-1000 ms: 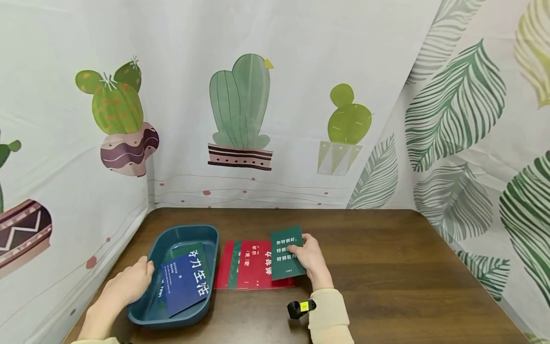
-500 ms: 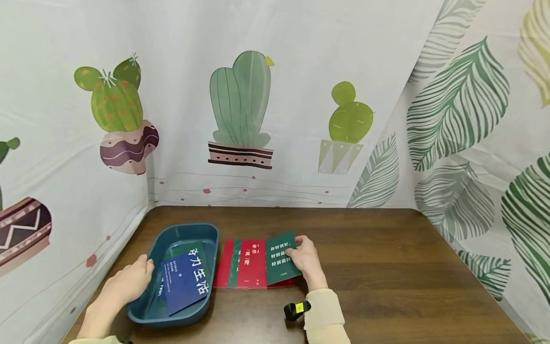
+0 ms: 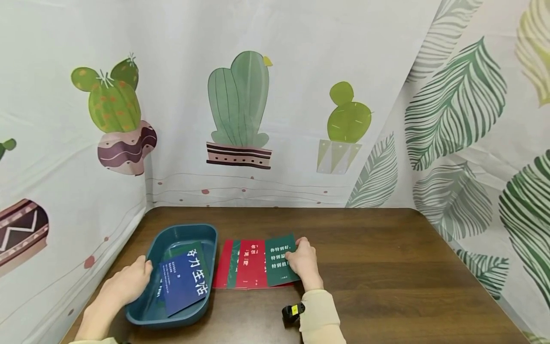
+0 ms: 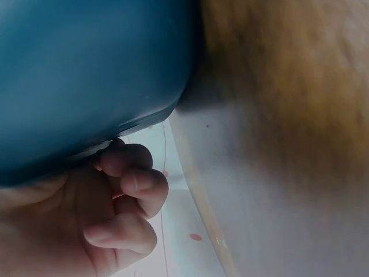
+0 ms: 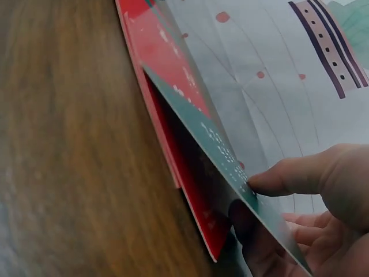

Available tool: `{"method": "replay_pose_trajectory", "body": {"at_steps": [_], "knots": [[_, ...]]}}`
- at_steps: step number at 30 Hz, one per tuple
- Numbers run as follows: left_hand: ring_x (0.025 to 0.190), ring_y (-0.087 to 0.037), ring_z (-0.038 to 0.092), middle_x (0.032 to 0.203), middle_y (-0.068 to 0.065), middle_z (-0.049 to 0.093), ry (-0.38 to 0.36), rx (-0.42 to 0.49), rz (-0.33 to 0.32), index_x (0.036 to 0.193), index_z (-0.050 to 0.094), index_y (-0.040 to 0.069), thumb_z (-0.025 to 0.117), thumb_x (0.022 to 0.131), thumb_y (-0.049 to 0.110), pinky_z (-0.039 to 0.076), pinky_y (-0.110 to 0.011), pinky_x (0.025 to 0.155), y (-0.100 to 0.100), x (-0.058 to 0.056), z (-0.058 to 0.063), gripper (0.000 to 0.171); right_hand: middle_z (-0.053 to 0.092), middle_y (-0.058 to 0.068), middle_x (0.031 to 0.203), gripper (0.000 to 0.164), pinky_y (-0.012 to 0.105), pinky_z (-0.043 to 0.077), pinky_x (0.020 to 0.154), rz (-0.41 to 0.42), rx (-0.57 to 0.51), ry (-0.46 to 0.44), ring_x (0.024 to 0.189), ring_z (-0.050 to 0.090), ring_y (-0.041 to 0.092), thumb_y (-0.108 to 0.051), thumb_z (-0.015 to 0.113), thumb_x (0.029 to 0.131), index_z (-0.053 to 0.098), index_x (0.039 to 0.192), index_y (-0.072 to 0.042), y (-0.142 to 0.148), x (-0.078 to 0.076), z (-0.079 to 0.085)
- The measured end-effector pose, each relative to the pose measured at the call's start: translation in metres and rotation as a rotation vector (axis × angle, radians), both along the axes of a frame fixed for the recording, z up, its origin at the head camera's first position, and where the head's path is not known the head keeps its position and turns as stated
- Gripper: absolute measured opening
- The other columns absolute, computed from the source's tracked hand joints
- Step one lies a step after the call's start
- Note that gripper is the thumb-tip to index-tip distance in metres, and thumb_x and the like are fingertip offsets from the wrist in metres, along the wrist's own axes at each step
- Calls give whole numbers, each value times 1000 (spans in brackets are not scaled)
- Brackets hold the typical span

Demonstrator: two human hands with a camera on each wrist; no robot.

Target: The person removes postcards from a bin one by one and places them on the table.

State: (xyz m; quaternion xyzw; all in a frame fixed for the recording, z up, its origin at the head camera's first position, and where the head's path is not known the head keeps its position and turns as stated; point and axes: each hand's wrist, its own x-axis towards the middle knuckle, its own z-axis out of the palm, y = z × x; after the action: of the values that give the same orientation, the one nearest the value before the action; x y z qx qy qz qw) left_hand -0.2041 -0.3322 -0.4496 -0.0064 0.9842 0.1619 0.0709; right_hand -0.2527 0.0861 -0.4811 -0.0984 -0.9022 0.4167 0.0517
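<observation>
A green card [image 3: 278, 267] with white printed characters is pinched between thumb and fingers of my right hand [image 3: 304, 262]. In the right wrist view the card [image 5: 202, 130] slants, its far edge down on the red cards [image 5: 167, 52] and its near edge raised. Those red cards and another green card [image 3: 232, 267] lie overlapped on the table. My left hand [image 3: 128, 283] grips the left rim of a blue plastic tray [image 3: 142, 313]; in the left wrist view the fingers [image 4: 130, 231] curl by the tray's edge. A blue card [image 3: 182, 286] lies over a green one inside the tray.
The brown wooden table [image 3: 386, 277] extends to the right of the cards. A white curtain [image 3: 292, 95] printed with cacti and leaves hangs behind and at both sides. A black wrist camera [image 3: 293, 313] sits by the right sleeve.
My right hand has moved slightly left and down, lowering the green card onto the red cards. My left hand stays on the tray's rim.
</observation>
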Motion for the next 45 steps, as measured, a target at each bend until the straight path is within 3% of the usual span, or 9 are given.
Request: {"method": "replay_pose_trajectory", "body": {"at_steps": [11,19,28,45], "knots": [[94,-54,59,104,-33,59,-6,16,-3,118,45,-10,21,106,33,44,-62,70,0,2,1,51,62,21,97,38,50,49,75,-38,61,-63,89,61,37,-15,76,83,54,111,-2,-3,4,4],[94,-53,59,105,-34,59,-3,14,-1,118,45,-10,21,106,32,44,-62,70,1,2,2,50,64,21,98,40,51,49,75,-48,69,-54,89,62,39,-15,77,81,51,109,-2,-1,2,1],[96,-55,58,108,-35,58,-3,10,1,120,44,-10,21,106,33,43,-63,70,0,1,2,51,63,25,104,53,52,49,76,-26,81,-84,91,62,40,-19,75,84,48,124,4,0,1,3],[95,-55,58,105,-34,58,-12,13,10,118,44,-9,20,106,36,44,-62,69,-2,1,0,52,58,25,110,55,53,47,84,24,95,-84,101,58,41,-20,72,87,49,129,5,-1,2,3]]}}
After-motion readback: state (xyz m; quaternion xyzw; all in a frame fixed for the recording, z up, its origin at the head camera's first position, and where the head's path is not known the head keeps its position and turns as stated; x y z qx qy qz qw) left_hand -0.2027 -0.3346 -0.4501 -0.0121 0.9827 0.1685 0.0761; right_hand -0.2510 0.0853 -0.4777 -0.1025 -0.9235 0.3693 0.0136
